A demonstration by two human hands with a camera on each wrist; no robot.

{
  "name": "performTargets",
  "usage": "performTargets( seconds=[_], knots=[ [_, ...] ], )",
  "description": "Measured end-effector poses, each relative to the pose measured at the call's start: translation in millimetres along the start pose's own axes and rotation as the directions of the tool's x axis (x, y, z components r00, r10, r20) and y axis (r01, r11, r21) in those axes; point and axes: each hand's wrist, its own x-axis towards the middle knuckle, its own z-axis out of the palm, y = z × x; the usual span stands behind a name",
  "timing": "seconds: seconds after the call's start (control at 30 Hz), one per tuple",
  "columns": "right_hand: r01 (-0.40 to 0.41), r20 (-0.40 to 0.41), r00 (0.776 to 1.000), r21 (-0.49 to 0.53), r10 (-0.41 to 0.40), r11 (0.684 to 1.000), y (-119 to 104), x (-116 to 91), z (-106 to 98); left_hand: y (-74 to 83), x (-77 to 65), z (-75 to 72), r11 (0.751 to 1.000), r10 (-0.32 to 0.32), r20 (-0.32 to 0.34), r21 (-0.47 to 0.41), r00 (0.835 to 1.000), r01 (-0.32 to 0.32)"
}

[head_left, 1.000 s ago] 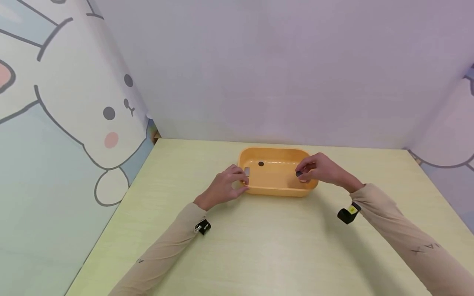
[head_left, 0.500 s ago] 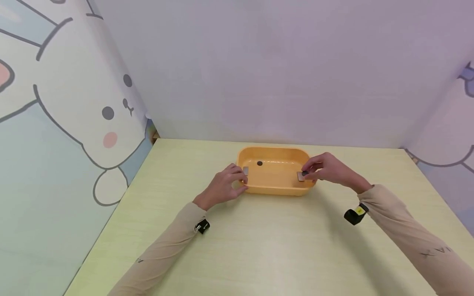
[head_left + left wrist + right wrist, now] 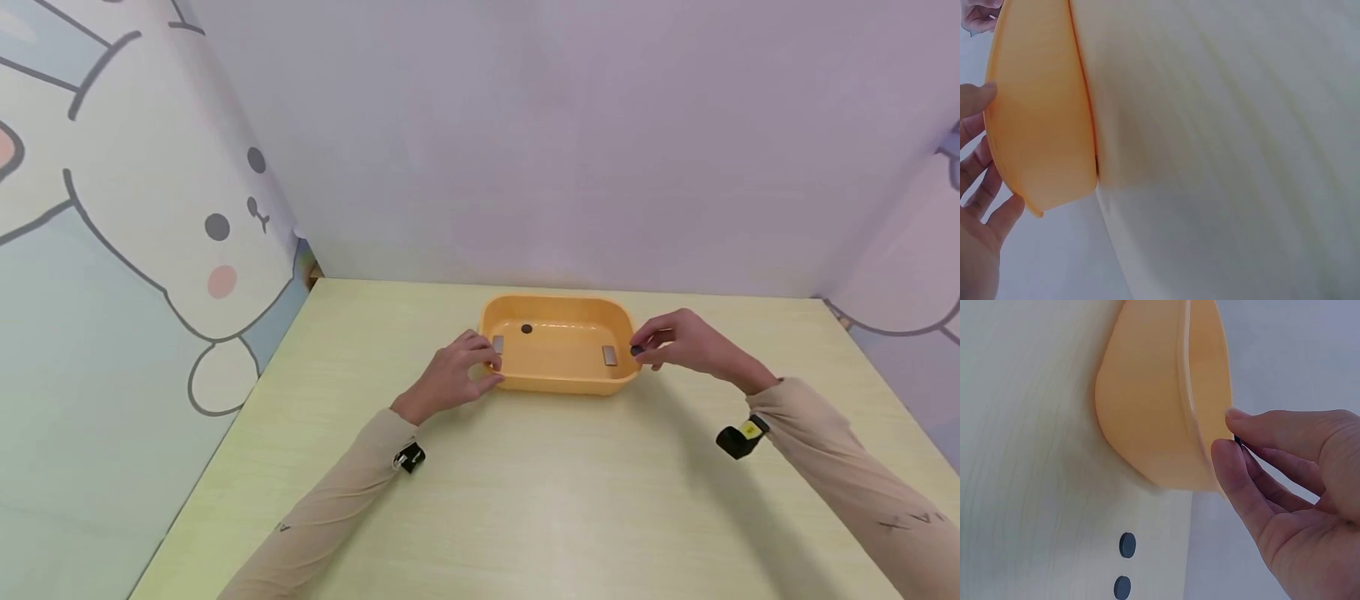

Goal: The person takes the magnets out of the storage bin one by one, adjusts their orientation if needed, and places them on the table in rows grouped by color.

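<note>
Currently the left hand grips the left end of an orange tray right of the head view's centre, while at its right rim the right hand pinches a small dark piece between thumb and fingertips

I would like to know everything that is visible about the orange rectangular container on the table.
The orange rectangular container looks like glossy plastic, with rounded corners, raised walls, a thin rim and an open top. It stands upright on the pale wood-look table, near its far edge. Inside are a dark round disc toward the far left and two grey rectangles, one at each end. The left hand holds the left rim; whether the right hand touches it is unclear.
</note>
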Motion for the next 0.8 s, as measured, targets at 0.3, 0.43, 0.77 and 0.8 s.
performTargets(
  seconds=[0.3, 0.43, 0.77, 0.8],
  knots=[
    [-0.014, -0.013, 1.0, -0.011, 0.014, 1.0, 11.0, -4.8, -6.9, -1.1, 0.1, 1.0, 1.0, -0.006, -0.002, 0.01, 1.0, 0.006],
    [-0.035, -0.033, 0.999, -0.018, 0.034, 0.999, 13.5, -8.7, -10.9, -1.2, -0.1, 1.0, 1.0, -0.01, 0.002, 0.007, 1.0, 0.01],
    [-0.082, -0.056, 0.995, -0.025, 0.08, 0.996, 19.4, -20.3, -21.7, -0.8, -0.6, 1.4, 1.0, 0.003, -0.016, -0.005, 1.0, -0.003],
    [-0.076, -0.059, 0.995, -0.016, 0.075, 0.997, 20.2, -21.5, -22.4, -0.8, -0.6, 1.3, 1.0, 0.002, -0.018, -0.008, 1.0, -0.002]
  ],
)
